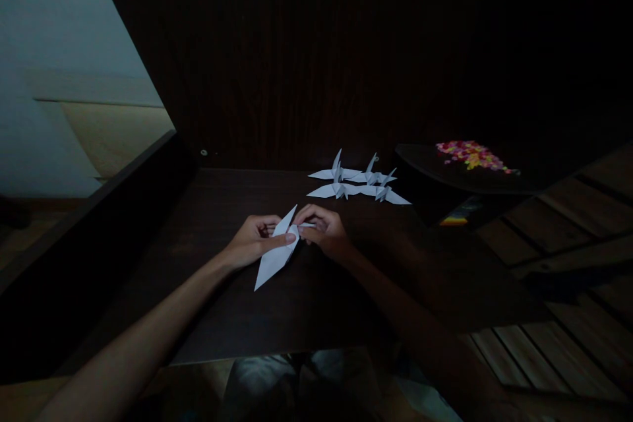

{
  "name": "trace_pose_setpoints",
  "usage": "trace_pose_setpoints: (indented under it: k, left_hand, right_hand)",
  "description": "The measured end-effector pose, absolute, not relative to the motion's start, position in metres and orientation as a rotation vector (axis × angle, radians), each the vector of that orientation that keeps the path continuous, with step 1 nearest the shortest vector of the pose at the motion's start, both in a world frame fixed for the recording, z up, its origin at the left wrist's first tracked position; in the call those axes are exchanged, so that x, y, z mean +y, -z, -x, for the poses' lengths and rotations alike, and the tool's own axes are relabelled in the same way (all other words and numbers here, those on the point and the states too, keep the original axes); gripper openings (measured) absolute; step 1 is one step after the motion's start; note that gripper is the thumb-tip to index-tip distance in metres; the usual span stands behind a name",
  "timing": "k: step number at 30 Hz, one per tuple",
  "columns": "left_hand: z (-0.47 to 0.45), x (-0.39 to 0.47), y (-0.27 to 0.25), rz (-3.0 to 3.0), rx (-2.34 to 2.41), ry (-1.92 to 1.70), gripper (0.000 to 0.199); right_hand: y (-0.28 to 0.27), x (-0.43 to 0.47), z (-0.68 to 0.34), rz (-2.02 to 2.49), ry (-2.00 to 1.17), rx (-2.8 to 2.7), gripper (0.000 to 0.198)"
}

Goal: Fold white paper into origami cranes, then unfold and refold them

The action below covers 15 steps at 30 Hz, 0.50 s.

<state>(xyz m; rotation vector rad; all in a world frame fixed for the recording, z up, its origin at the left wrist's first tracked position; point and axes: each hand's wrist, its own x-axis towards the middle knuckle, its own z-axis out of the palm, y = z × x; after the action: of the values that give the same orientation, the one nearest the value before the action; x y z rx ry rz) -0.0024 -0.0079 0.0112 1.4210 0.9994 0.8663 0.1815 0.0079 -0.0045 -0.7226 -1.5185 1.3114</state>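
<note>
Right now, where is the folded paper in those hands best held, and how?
Probably the middle of the folded paper, from the left, thumb on top, as the left hand does. Its long ends taper to sharp points that could bend, and the right hand occupies its other side.

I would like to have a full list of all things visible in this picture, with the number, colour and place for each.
folded paper: one, white, between both hands
paper birds: four, white, two rows at the desk's back
desk: one, dark brown, under the hands
back panel: one, dark brown, behind the desk
side panel: one, dark, left of the desk
shelf: one, dark, at right
small pieces: many, pink, red and yellow, on the shelf
wall: one, pale, upper left
wooden slats: several, brown, far right
left hand: one, at the paper's left
right hand: one, at the paper's right
</note>
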Motion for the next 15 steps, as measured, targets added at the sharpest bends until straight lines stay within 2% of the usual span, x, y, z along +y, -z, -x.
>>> trace_pose_setpoints:
  k: [15]
  left_hand:
    - [0.0, -0.008, -0.009, -1.458, 1.069, -1.028, 0.028]
  right_hand:
    - [0.006, 0.007, -0.173, 0.84, -1.169, -1.415, 0.02]
